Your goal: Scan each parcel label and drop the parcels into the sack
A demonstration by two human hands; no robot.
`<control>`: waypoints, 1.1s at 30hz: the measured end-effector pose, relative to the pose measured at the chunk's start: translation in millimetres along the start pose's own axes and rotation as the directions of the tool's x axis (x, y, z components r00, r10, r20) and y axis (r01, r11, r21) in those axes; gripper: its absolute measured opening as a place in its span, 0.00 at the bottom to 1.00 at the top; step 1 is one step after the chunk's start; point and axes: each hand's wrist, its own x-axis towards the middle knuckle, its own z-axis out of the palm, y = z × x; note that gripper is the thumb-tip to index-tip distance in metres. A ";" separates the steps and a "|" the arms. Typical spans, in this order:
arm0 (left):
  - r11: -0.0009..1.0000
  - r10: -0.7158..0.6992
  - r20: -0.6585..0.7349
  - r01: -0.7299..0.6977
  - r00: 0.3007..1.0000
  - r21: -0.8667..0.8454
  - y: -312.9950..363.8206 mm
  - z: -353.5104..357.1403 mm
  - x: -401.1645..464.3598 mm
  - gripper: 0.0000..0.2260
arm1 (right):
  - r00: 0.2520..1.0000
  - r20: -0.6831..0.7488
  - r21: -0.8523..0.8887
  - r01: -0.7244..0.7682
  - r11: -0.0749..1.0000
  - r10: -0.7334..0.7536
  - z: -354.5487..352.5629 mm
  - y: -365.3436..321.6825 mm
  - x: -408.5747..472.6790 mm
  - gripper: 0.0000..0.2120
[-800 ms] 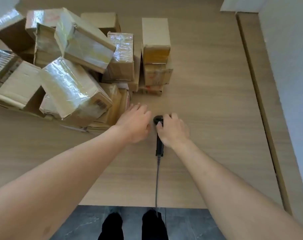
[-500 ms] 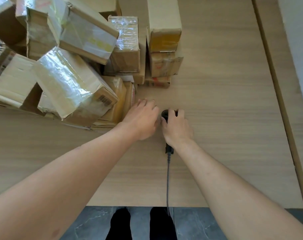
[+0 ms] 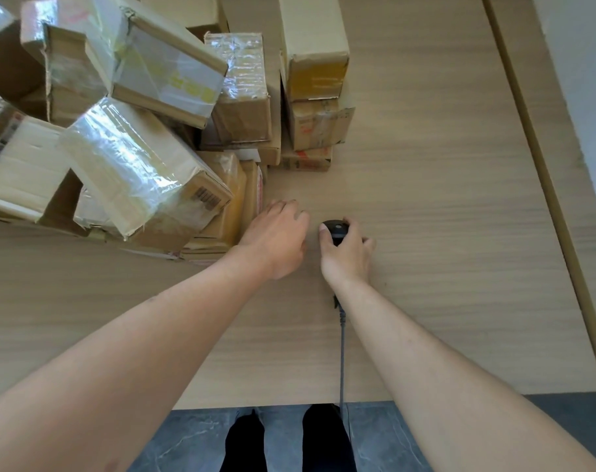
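The right hand (image 3: 346,253) is closed around a black scanner (image 3: 336,229) lying on the wooden table (image 3: 443,233), fingers wrapped over its head. Its cable (image 3: 341,352) runs back from the scanner, off the near table edge, toward the person's feet. Just left of the scanner, the left hand (image 3: 277,238) lies palm down on the table, fingers loosely together and holding nothing, fingertips touching or nearly touching the closest box (image 3: 235,206). Left of the scanner and beyond it, a heap of taped parcels (image 3: 146,137) leans untidily; one tilted parcel shows a barcode (image 3: 208,197). No sack is visible.

This looks like the very start: taking up the scanner, no parcel yet picked. Next the scanner must be lifted clear and aimed at a label, while the left hand pulls one parcel free without toppling the heap.
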 end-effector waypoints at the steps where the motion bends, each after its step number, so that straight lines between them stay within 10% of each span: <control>1: 1.000 -0.003 0.001 0.003 1.000 -0.003 -0.6 0.1 -0.2 0.16 | 0.999 -0.022 0.050 -0.027 0.998 0.028 2.7 -0.4 0.2 0.28; 33: 0.997 -0.061 -0.250 0.071 0.966 0.028 40.7 -68.0 -95.7 0.20 | 0.979 -0.064 0.312 0.203 0.928 -0.193 -58.0 -24.5 -81.9 0.14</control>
